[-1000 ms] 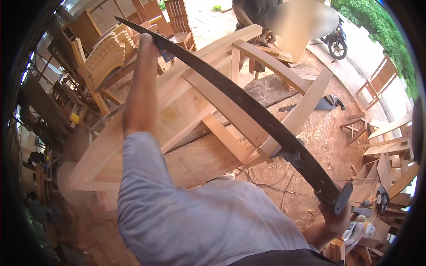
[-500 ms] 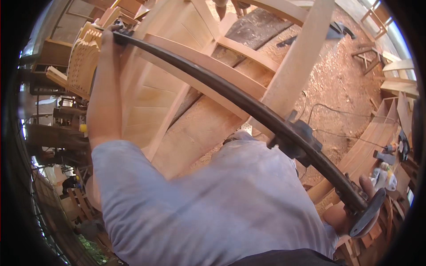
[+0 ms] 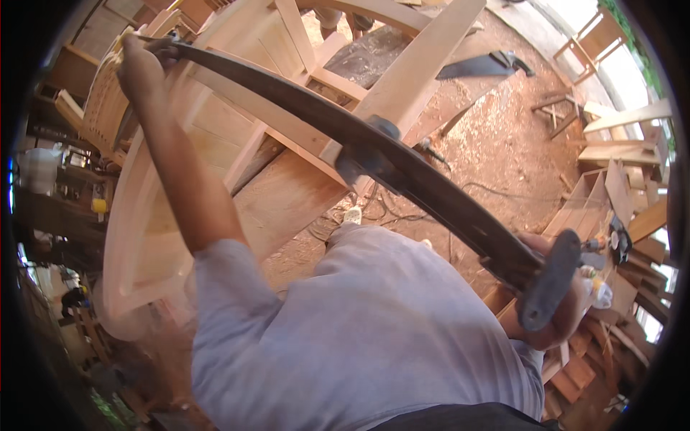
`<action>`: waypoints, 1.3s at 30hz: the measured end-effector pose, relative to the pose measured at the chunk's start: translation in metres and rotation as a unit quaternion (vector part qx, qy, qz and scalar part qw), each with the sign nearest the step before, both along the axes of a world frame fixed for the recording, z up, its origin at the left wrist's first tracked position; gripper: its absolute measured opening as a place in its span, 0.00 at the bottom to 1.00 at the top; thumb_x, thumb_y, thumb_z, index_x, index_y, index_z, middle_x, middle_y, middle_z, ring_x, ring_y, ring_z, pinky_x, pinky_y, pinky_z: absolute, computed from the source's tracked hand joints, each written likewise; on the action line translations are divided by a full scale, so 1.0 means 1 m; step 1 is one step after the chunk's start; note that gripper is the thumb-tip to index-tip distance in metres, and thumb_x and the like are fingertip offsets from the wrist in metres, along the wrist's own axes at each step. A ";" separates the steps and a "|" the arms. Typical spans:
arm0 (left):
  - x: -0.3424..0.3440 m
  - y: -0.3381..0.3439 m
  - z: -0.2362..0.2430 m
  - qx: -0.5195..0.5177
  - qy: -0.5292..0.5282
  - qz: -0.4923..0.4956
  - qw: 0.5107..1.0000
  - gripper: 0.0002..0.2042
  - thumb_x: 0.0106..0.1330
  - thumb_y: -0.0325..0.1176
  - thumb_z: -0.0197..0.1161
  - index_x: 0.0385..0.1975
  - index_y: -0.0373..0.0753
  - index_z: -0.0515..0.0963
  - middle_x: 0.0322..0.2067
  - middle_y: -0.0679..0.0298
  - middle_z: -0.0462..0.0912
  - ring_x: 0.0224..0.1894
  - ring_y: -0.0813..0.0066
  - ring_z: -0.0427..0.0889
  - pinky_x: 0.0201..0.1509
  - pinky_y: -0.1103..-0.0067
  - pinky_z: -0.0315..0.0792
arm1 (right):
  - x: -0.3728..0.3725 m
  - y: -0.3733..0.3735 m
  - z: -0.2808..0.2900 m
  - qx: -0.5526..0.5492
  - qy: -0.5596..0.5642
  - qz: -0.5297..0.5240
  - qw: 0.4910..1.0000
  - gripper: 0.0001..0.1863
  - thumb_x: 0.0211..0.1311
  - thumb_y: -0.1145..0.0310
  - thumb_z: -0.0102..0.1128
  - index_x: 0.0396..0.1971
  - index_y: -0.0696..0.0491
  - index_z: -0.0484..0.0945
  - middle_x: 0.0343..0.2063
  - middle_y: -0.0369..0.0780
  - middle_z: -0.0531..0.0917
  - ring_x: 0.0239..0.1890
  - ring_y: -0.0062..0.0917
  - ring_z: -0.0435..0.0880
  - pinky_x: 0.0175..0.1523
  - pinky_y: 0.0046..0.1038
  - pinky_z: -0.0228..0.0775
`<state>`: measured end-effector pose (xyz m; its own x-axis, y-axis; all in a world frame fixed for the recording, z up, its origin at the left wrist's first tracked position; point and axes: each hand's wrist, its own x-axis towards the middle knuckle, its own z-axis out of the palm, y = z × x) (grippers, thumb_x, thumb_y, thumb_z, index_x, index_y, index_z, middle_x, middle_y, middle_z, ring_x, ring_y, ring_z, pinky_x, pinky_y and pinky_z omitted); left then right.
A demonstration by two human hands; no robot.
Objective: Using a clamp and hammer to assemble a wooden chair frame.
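Two bare hands hold one long dark metal bar, looks like a bar clamp (image 3: 424, 185), slanting from far left to near right, over a wooden panel frame (image 3: 147, 215). Left hand (image 3: 147, 68): arm stretched out, fingers seem curled round the far tip, exact grip too small to tell. Right hand (image 3: 564, 316): wrapped round the near end, just behind the rounded end plate (image 3: 550, 284). Dark sliding block (image 3: 363, 161) sits about mid-bar, nothing visibly pinched against it. Progress, judging from this view: bar is up and held at both ends; not yet seated or tightened on any wood, as far as shows. Frame looks largely put together, rails meeting panels; whether its joints are fixed, cannot tell. What is left beyond the untightened bar, cannot tell either. Around: reddish board (image 3: 295, 205) beside the frame, saw-like dark tool (image 3: 471, 68) far right, cable (image 3: 496, 190) on the shaving-strewn floor (image 3: 503, 136), carved chair parts (image 3: 100, 108) far left, another person's legs (image 3: 329, 20) at the far side.
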<state>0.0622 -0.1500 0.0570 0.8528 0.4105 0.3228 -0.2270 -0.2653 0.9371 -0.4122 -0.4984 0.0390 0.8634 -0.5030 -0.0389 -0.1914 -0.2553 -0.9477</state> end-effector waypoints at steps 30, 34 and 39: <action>-0.250 -0.157 -0.001 0.204 0.102 -0.217 0.949 0.28 0.75 0.55 0.49 0.26 0.37 0.85 0.19 0.65 0.82 0.19 0.79 0.75 0.24 0.78 0.70 | 0.046 -0.093 -0.059 0.535 -0.200 0.216 0.792 0.24 0.83 0.59 0.45 0.66 0.61 0.71 0.46 0.49 0.85 0.47 0.32 0.87 0.53 0.36 0.83; -0.245 -0.161 0.001 0.218 0.099 -0.225 0.944 0.28 0.74 0.53 0.48 0.24 0.37 0.84 0.18 0.63 0.81 0.20 0.77 0.76 0.27 0.77 0.72 | 0.043 -0.090 -0.035 0.277 -0.340 0.364 0.822 0.22 0.80 0.65 0.50 0.67 0.59 0.74 0.40 0.43 0.85 0.38 0.28 0.84 0.48 0.31 0.76; -0.248 -0.163 0.013 0.612 -0.069 -0.041 0.786 0.22 0.75 0.47 0.54 0.30 0.33 0.83 0.22 0.57 0.84 0.25 0.65 0.82 0.34 0.68 0.78 | 0.033 -0.074 -0.008 -0.435 -0.409 0.420 0.683 0.20 0.58 0.68 0.70 0.52 0.50 0.89 0.23 0.32 0.74 0.26 0.27 0.74 0.46 0.31 0.64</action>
<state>-0.1862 -0.3132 0.0696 0.7827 -0.3345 0.5250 -0.3669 -0.9292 -0.0450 -0.3796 -0.5720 0.0307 0.4157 0.6584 0.6274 0.8722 -0.4840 -0.0700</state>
